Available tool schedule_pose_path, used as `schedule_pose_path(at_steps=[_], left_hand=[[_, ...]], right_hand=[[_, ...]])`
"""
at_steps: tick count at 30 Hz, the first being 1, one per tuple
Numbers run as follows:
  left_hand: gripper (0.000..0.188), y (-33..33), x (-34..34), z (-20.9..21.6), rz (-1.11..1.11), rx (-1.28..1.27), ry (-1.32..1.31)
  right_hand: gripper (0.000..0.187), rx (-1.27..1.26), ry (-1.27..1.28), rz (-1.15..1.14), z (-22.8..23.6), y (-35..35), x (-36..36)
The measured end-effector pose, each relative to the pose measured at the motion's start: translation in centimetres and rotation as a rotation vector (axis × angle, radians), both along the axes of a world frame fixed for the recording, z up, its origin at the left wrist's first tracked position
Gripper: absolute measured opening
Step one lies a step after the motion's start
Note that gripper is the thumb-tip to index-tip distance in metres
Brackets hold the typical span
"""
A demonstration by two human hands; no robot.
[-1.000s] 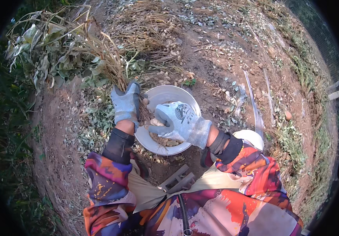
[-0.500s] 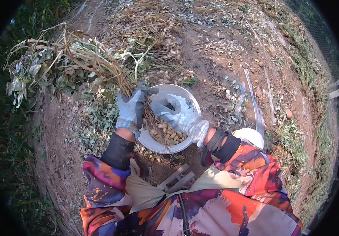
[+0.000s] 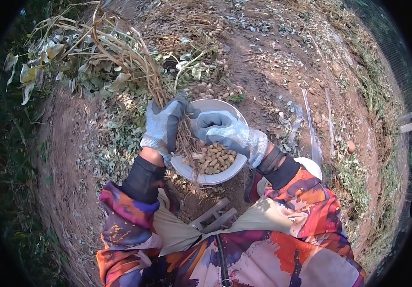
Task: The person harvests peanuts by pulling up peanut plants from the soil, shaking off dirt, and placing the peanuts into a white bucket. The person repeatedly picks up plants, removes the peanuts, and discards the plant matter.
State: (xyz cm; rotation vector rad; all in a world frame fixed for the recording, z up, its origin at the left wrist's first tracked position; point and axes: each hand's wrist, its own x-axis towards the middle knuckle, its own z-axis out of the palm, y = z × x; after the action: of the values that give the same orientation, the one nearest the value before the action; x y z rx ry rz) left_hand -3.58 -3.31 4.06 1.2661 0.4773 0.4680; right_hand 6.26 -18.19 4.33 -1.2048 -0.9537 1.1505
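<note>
The gloved left hand [image 3: 165, 122] has its fingers wrapped around the stems of a dried peanut plant [image 3: 155, 88], whose long axis slants from the upper left down to roots [image 3: 185, 138] hanging over a white bucket [image 3: 209, 180] of loose pods [image 3: 219, 160]; the roots lie just left of the right hand [image 3: 230, 134], its fingers curled inward, though whether they pinch anything is hard to tell

Daylight bright; I find the peanuts [image 3: 218, 160] distinct, my trousers [image 3: 265, 215] patched with sun and shadow. Plants [image 3: 10, 167] at far left dark. Fisheye curvature bends right-hand netting [image 3: 391, 52]; corners black.
</note>
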Motion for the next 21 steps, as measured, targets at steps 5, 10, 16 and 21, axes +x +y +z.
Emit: schedule_pose_path(at_steps=[5,10,16,21], left_hand=[[0.005,1.5,0.4,-0.1,0.178,-0.202,-0.018],[0.005,1.1,0.7,-0.5,0.239,-0.129,0.057],[0.008,-0.1,1.4,-0.4,0.242,-0.074,0.041],[0.009,-0.5,2.2,-0.2,0.268,-0.159,0.026]], right_hand=[[0.019,-0.389,-0.279,0.021,2.5,-0.5,-0.2],[0.021,-0.251,-0.709,-0.030,0.8,-0.8,-0.2],[0.023,-0.309,-0.451,0.042,1.4,-1.4,-0.6],[0.025,-0.224,-0.758,-0.041,2.6,-1.9,-1.1]])
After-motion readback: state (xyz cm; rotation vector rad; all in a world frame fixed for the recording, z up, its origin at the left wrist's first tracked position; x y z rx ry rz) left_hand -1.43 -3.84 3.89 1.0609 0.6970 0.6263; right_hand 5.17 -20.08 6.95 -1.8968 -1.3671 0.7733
